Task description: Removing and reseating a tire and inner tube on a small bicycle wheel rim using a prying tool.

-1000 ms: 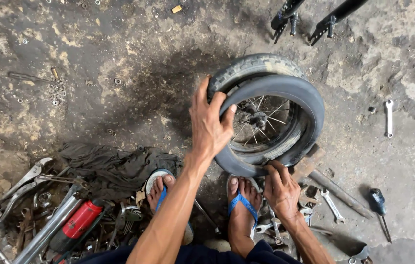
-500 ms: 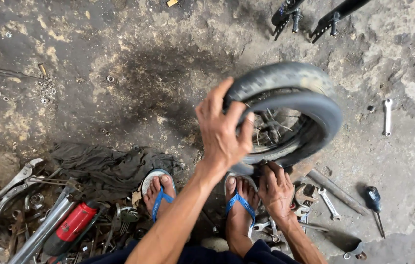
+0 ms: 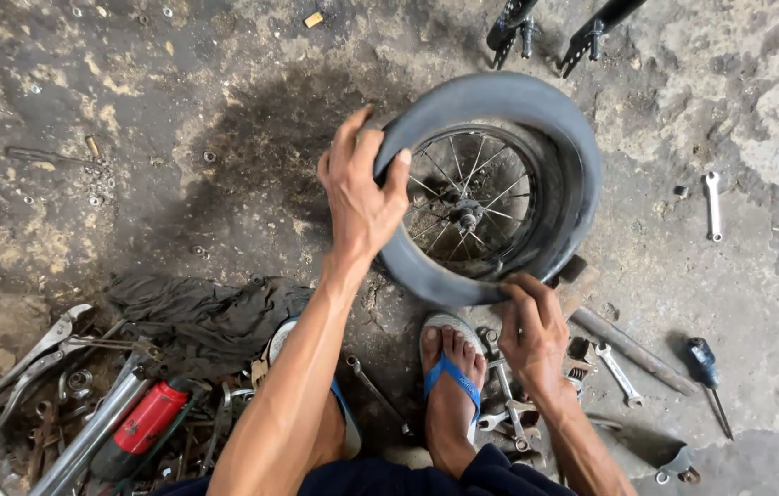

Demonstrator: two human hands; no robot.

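- Your left hand (image 3: 362, 188) grips the near-left edge of the tyre (image 3: 550, 119), fingers curled over it and thumb on the tread.
- Your right hand (image 3: 535, 331) pinches the tyre's lowest edge, fingers closed on the rubber.
- The tyre sits around a spoked wheel (image 3: 468, 207), propped on the concrete floor (image 3: 132, 92) just ahead of your 2 sandalled feet.
- The rubber looks thick, stiff yet bendable and probably dusty; the wheel inside likely adds weight, so the rim-side edge seems the firmest hold.
- Left of the tyre lie a dark rag (image 3: 197, 317), pliers (image 3: 40, 354) and a red canister (image 3: 146, 418).
- Right of the tyre lie a spanner (image 3: 713, 204) and a screwdriver (image 3: 706, 367).
- The floor is stained, cracked and strewn with bolts.
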